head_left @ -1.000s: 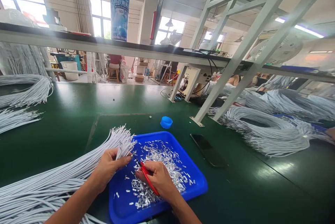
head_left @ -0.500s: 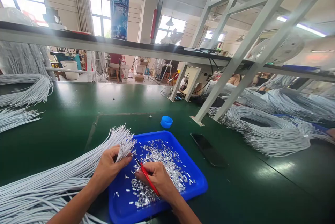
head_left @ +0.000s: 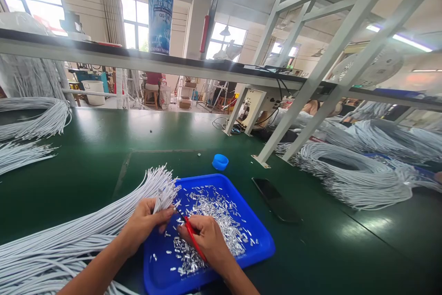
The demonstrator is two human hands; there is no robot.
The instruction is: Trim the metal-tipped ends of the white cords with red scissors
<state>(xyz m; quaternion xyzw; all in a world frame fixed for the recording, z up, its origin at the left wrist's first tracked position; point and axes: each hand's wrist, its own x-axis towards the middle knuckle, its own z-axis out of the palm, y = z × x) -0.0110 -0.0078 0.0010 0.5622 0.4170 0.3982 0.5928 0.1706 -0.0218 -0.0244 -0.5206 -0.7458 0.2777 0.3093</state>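
Since the earlier frame, the left hand has dropped a fingertip below its thumb; on my feed it grips white wires, tips splayed over the blue tray, while the right hand clasps red-handled pliers above silvery metal pieces.

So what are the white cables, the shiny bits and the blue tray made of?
The white cables look plastic- or rubber-coated: smooth, dull and gently curved. The shiny bits seem to be metal, silvery with bright glints. The blue tray is probably plastic: smooth, slightly glossy, with rounded corners.
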